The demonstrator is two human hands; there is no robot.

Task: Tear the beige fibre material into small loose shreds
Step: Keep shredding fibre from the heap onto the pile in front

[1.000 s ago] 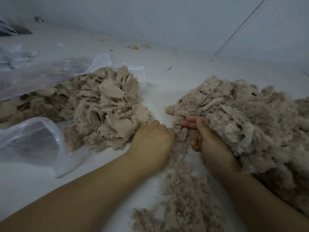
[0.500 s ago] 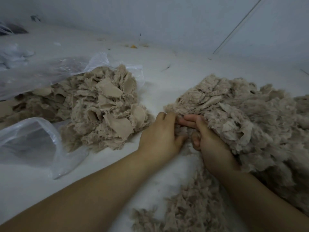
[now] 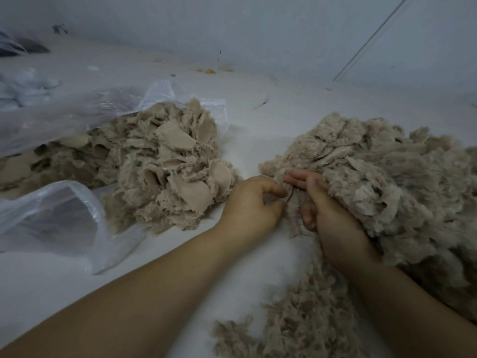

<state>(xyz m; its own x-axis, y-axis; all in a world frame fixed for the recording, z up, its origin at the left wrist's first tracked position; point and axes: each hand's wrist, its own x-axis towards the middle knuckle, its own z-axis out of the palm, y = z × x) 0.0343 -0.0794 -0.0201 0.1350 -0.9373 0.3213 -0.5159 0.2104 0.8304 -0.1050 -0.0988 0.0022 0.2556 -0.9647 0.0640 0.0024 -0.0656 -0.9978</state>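
Note:
A heap of coarse beige fibre pieces [image 3: 165, 166] spills from a clear plastic bag at the left. A larger fluffy pile of beige shreds [image 3: 382, 182] lies at the right. Between them my left hand [image 3: 251, 206] pinches a small tuft of beige fibre [image 3: 293, 202] with thumb and forefinger. My right hand [image 3: 327, 215] grips the same tuft from the other side, its back pressed into the right pile. More loose shreds [image 3: 296, 313] trail down below my hands.
A clear plastic bag [image 3: 59, 215] lies open at the left on the white surface [image 3: 258, 120]. A pale wall [image 3: 258, 29] rises behind, with small bits of debris [image 3: 210, 71] along its foot.
My left hand left the left heap and moved right to meet my right hand. Both hands now hold a tuft at the edge of the right pile.

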